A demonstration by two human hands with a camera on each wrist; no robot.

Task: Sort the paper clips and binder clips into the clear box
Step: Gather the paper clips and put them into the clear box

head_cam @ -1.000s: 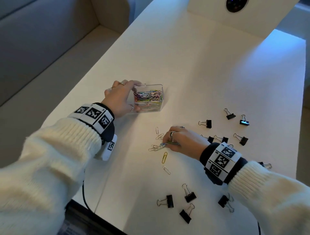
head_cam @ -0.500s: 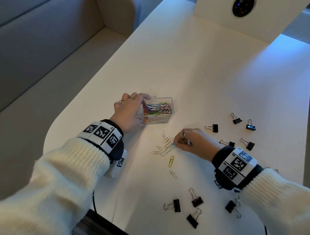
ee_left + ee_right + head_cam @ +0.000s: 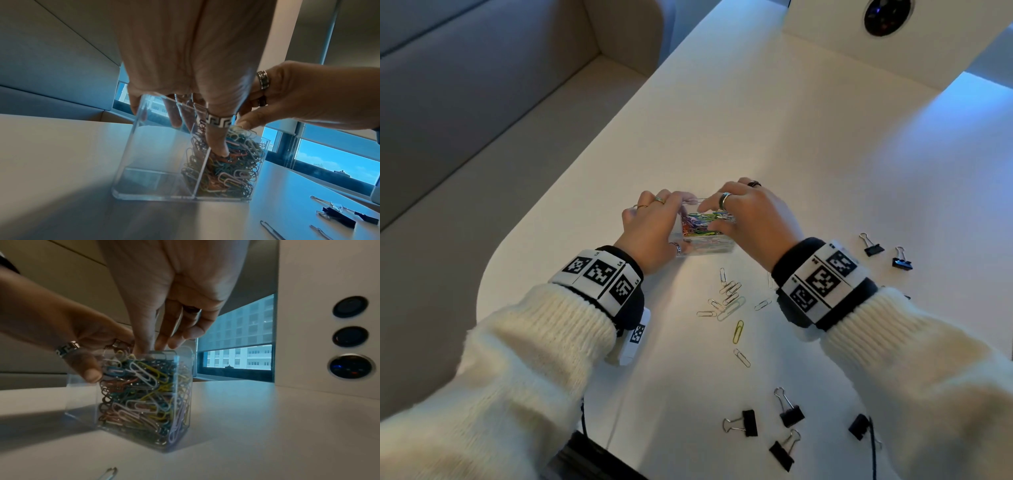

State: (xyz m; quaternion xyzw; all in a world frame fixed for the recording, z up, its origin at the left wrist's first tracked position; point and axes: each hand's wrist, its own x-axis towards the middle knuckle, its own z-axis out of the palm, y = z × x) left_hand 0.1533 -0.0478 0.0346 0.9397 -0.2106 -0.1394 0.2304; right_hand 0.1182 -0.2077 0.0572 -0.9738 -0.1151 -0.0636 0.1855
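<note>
Fingertips of right hand (image 3: 751, 214) bunched over the heaped paper clips (image 3: 141, 391), tips at the filled compartment's rim; whether any clip is pinched between them, cannot tell. Release low, then press the heap down so nothing spills. Left hand (image 3: 650, 228) clamped round clear box (image 3: 156, 162), thumb on the near wall; hold firm. Empty compartment beside the divider: reserve for binder clips (image 3: 789, 413). Loose paper clips (image 3: 729, 298) lying just near the box: gather several per trip.
</note>
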